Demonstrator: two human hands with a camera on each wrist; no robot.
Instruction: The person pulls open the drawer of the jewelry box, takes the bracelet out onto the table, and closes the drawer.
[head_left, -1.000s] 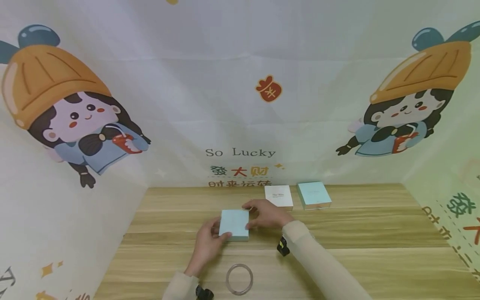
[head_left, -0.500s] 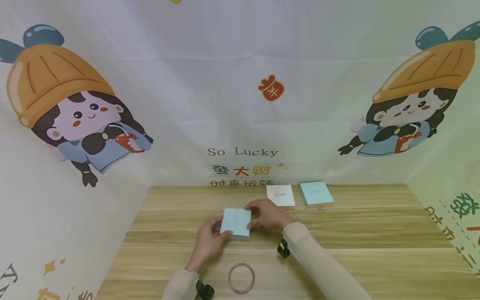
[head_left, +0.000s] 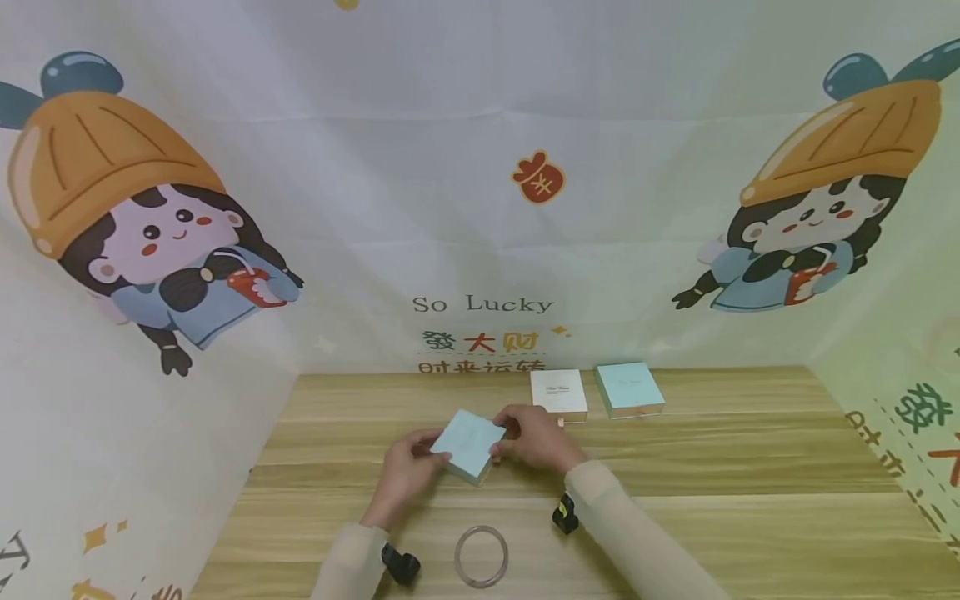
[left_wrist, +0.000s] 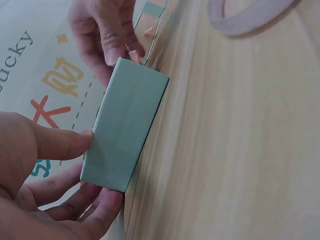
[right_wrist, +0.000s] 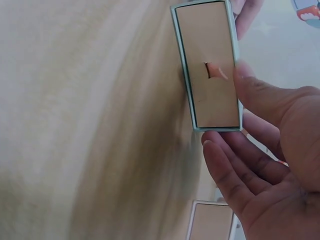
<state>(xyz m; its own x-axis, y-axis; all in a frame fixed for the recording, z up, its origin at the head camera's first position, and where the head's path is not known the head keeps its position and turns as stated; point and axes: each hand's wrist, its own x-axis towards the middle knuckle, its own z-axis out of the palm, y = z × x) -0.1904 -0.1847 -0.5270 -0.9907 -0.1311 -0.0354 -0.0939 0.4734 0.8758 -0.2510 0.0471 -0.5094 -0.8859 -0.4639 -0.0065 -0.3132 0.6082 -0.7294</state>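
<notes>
A light-blue drawer-style gift box (head_left: 468, 443) is between both hands, turned at an angle with one corner toward me. My left hand (head_left: 408, 471) grips its left side, thumb on the top edge and fingers under it in the left wrist view. At the opposite side, my right hand (head_left: 536, 437) holds it with the thumb on the upper edge and fingers beneath. The right wrist view shows the drawer's tan end face with a small orange pull tab (right_wrist: 216, 71). A pale translucent bangle (head_left: 459, 557) lies on the table nearer to me.
Behind my right hand stand a white box (head_left: 558, 390) and a second light-blue box (head_left: 630, 388), both by the back edge of the wood-grain table (head_left: 720, 467). A printed cloth (head_left: 360, 275) with cartoon figures rises at the back and sides.
The box has turned clockwise in my hands, from squared-up to cornerwise. My left hand has moved slightly left with it. The bangle and the two rear boxes stay where they were.
</notes>
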